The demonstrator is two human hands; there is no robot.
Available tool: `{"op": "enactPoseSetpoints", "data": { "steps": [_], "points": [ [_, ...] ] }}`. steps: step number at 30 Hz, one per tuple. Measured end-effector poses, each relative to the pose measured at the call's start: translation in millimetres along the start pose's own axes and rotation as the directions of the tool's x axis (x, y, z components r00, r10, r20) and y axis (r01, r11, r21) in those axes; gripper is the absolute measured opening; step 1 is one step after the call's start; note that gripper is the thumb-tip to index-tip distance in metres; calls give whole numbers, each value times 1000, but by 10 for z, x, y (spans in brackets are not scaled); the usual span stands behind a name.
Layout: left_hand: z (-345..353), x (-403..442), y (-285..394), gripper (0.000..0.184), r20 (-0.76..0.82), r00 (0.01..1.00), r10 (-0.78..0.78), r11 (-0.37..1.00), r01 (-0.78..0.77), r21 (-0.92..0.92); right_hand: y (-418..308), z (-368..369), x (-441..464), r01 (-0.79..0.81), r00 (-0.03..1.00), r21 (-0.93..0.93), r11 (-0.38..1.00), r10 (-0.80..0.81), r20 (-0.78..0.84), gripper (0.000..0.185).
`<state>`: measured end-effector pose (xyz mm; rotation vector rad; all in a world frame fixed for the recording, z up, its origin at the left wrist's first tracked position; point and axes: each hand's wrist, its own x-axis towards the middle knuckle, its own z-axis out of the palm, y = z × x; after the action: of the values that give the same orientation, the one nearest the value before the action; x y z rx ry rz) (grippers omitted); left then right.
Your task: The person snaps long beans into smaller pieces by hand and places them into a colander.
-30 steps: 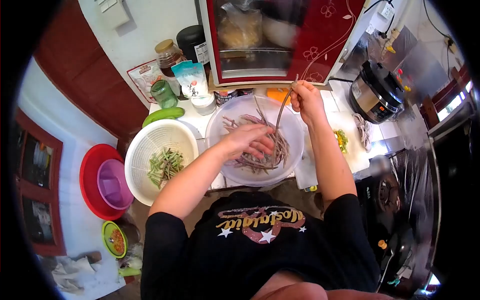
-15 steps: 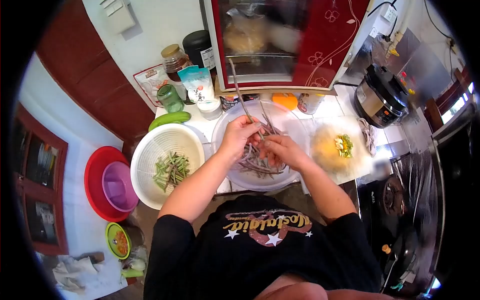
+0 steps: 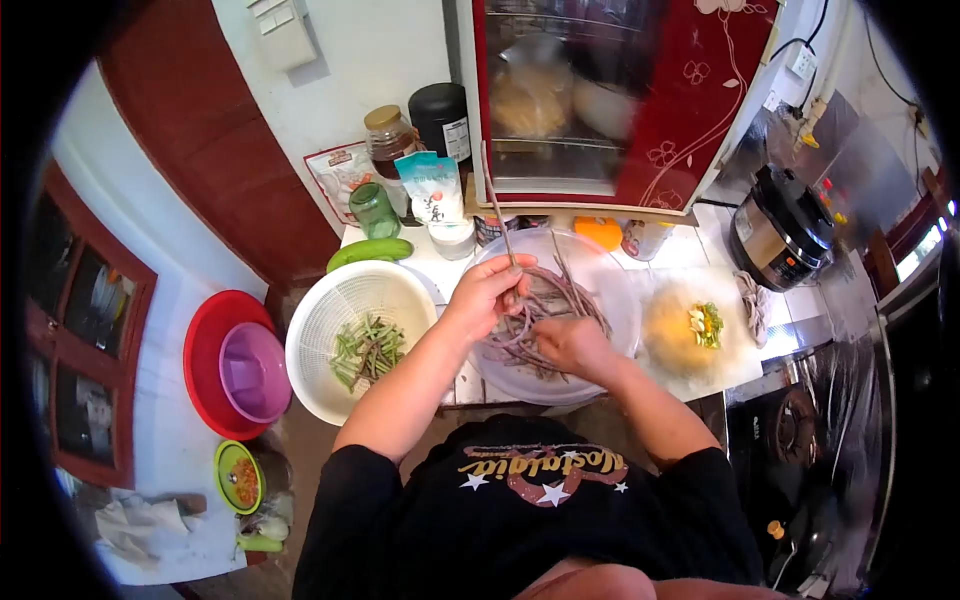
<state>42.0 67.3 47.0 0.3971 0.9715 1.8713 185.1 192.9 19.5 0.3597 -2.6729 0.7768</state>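
Note:
In the head view, my left hand [image 3: 488,293] is closed on a long purplish bean [image 3: 499,215], which points up past the bowl toward the cabinet. Under both hands sits a translucent plastic bowl [image 3: 624,285] with a tangle of long purple beans [image 3: 583,303]. My right hand [image 3: 573,347] is down in the bowl over the beans. Its fingers are curled, and what they grip, if anything, is hidden. To the left, a white colander [image 3: 312,335] contains short cut bean pieces [image 3: 370,348], mostly green.
A green cucumber-like vegetable [image 3: 370,254], a green glass jar [image 3: 373,210] and a white-teal bag [image 3: 432,190] stand behind the colander. On the right are a cutting board [image 3: 670,365] with chopped garlic and greens [image 3: 706,325], and an electric cooker [image 3: 780,228]. A red-doored cabinet [image 3: 690,130] rises behind.
My right hand has left the upright bean near my left hand and dropped lower into the bowl. My left hand keeps its bean. The camera view has shifted slightly.

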Motion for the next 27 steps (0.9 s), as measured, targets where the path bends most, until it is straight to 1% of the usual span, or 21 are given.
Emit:
{"op": "enactPoseSetpoints", "data": {
  "steps": [2, 3, 4, 6, 7, 8, 9, 10, 11, 12, 13, 14, 17, 19, 20, 22, 23, 24, 25, 26, 27],
  "points": [
    [-19, -43, 33, 21, 47, 999, 17, 998, -20, 64, 141, -33, 11, -269, 948, -142, 953, 288, 133, 18],
    [-26, -56, 42, 21, 48, 999, 22, 997, -25, 68, 117, -102, 52, -317, 891, -203, 926, 365, 271, 24],
    [-37, -67, 42, 21, 53, 998, 18, 998, -21, 62, 151, -108, 91, -314, 893, -203, 927, 362, 267, 24],
    [-58, -76, 28, 21, 58, 998, 11, 998, -15, 54, 235, -99, 151, -249, 962, -252, 935, 270, 51, 24],
    [-66, -74, 19, 21, 69, 998, 7, 996, -13, 84, 270, -137, 232, -250, 961, -252, 935, 271, 50, 24],
    [-66, -80, 5, 21, 82, 997, 1, 994, -10, 113, 305, -180, 350, -317, 946, 59, 947, 320, -50, 23],
    [-36, -94, -10, 21, 84, 996, -5, 993, -5, 116, 320, -206, 445, -324, 910, 370, 871, 394, -132, 23],
    [21, -106, -23, 18, 59, 998, 8, 982, -19, 190, 301, -227, 524, -326, 907, 372, 869, 399, -136, 23],
    [67, -109, -38, 16, 37, 999, 24, 964, -33, 265, 252, -260, 609, -286, 926, 576, 766, 376, -41, 26],
    [83, -99, -66, 16, 41, 999, 23, 963, -34, 268, 177, -293, 677, -249, 944, 746, 618, 327, 44, 29],
    [84, -89, -98, 13, 14, 999, 52, 948, -54, 313, 56, -328, 712, -307, 931, 766, 565, 344, 119, 27],
    [87, -82, -113, 11, -14, 996, 86, 932, -75, 355, 40, -309, 725, -304, 933, 764, 569, 340, 118, 27],
    [70, -100, -113, 10, -46, 993, 107, 942, -87, 323, 26, -205, 742, -349, 909, 767, 538, 393, 138, 25],
    [57, -130, -124, 10, -57, 994, 98, 951, -77, 301, 24, -146, 695, -262, 916, 713, 651, 400, -28, 18],
    [71, -143, -121, 11, -66, 993, 100, 953, -77, 292, 41, -132, 673, -265, 916, 712, 650, 401, -26, 18],
    [97, -167, -93, 13, -73, 992, 102, 955, -77, 285, 97, -114, 633, -95, 903, 339, 936, 224, -366, 13],
    [92, -190, -59, 15, -61, 995, 76, 961, -57, 270, 171, -124, 587, -94, 903, 340, 936, 224, -366, 13],
    [75, -204, -25, 17, -49, 997, 54, 966, -39, 256, 284, -159, 523, -205, 903, 138, 969, 242, -355, 13],
    [30, -203, -17, 17, -51, 997, 57, 966, -42, 255, 347, -201, 475, -305, 900, -72, 950, 263, -348, 12],
    [-28, -191, -25, 18, -32, 998, 53, 959, -42, 279, 361, -226, 424, -304, 900, -71, 950, 262, -347, 12],
    [-38, -188, -16, 19, -11, 999, 47, 952, -42, 304, 345, -260, 370, -370, 929, -160, 915, 362, -75, 11]
  ]
}}
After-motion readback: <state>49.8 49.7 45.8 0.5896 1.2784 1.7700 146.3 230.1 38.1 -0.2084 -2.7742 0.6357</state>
